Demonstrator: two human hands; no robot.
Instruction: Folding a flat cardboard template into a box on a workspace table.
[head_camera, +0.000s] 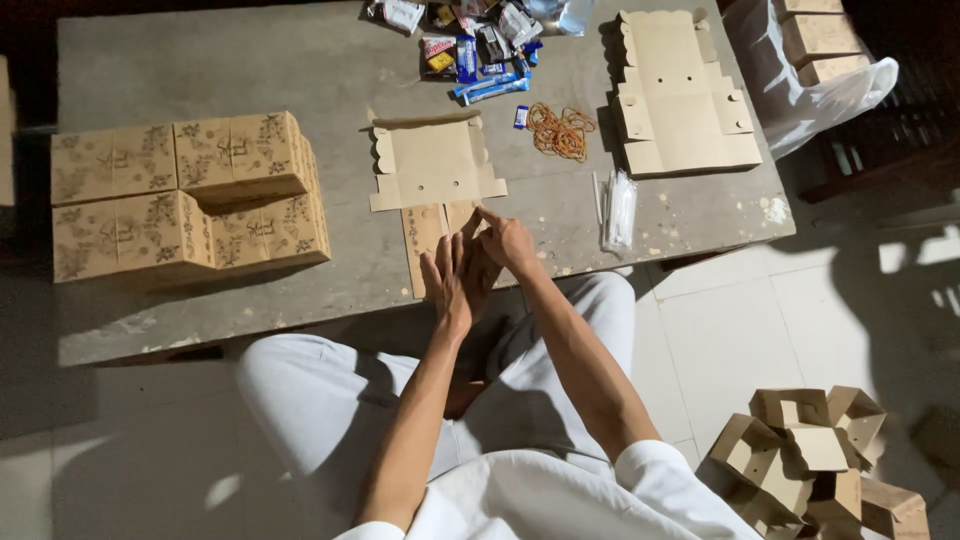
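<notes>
A flat brown cardboard box blank (435, 170) lies unfolded on the grey table (250, 60), its lower flap reaching the table's near edge. My left hand (452, 280) lies flat with fingers spread on that lower flap. My right hand (505, 240) is beside it, fingers bent and pinching the flap's right edge. The two hands touch each other.
Folded printed boxes (190, 195) are stacked at the left. A pile of flat blanks (680, 95) lies at the right, with rubber bands (560, 130), a clear sleeve of straws (620, 210) and snack packets (480, 45). Assembled boxes (810, 460) sit on the floor, a plastic bag (810, 70) beyond.
</notes>
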